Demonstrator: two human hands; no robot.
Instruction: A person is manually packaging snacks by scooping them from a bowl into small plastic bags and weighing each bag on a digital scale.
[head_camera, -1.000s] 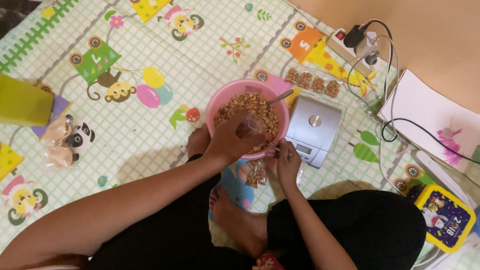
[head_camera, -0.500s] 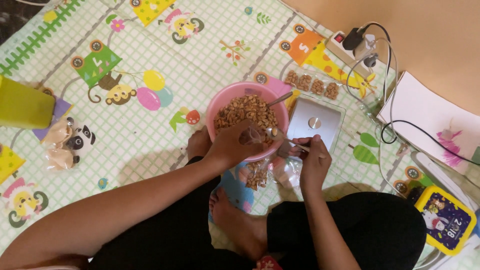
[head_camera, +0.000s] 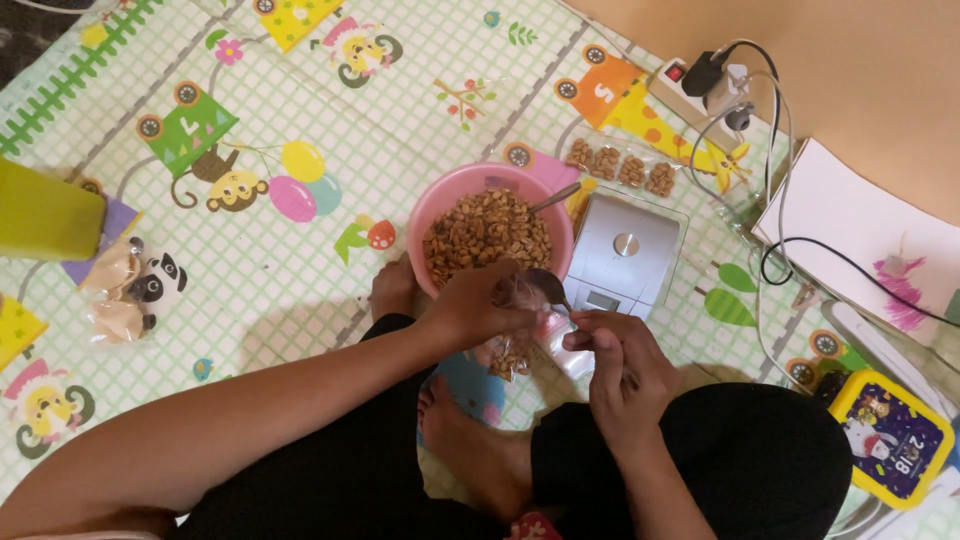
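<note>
Pink bowl above my hands, brown nuts inside; silver scale right of it; green-checked cartoon-animal mat underneath.

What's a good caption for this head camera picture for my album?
Left hand holds a small clear bag by the pink bowl; right hand holds a spoon.

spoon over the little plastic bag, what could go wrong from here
1. The right hand holds the spoon over a small clear bag that the left hand pinches open; the mouth looks narrow, so nuts could spill onto the play mat.
2. The pink bowl sits right against both hands; a nudge could tip it.
3. A scale stands beside the bowl, so stray nuts may land on it.
</note>
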